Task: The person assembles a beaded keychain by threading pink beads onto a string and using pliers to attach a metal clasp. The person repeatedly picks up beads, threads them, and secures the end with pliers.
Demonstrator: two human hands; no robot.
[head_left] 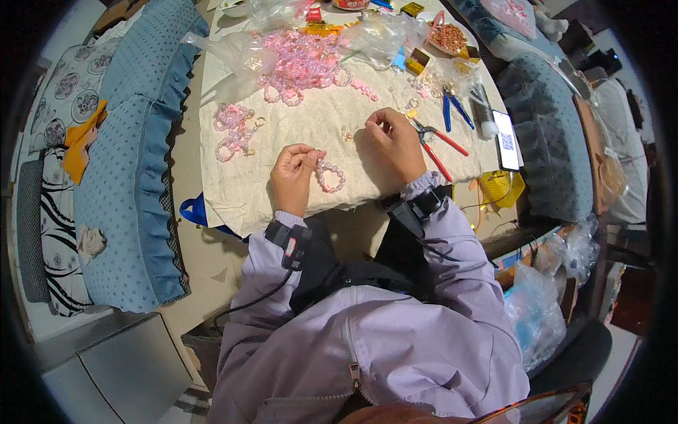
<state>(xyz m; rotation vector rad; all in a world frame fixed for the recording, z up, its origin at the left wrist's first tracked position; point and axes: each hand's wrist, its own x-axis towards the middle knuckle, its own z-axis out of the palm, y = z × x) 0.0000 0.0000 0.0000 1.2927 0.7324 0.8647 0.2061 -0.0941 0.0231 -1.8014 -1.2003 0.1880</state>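
My left hand [293,172] pinches one end of a small bracelet of pale pink beads [330,188], which hangs in a loop over the cloth's near edge. To the right, my right hand [397,143] is curled with thumb and fingertips together; whatever it holds is too small or hidden to make out. A few tiny gold-coloured findings [347,133] lie on the cloth between the hands. Just right of my right hand rest red-handled pliers [438,145], with their jaws toward the hand. Farther left, several finished-looking beaded loops [233,132] lie in a small heap.
A large pile of pink bead strands [300,63] covers the far middle of the cloth [247,191], beside clear plastic bags [381,39]. Blue-handled pliers [458,109], a clear tube [484,113] and a phone [506,141] lie at the right. Padded blue seats [131,162] flank the table.
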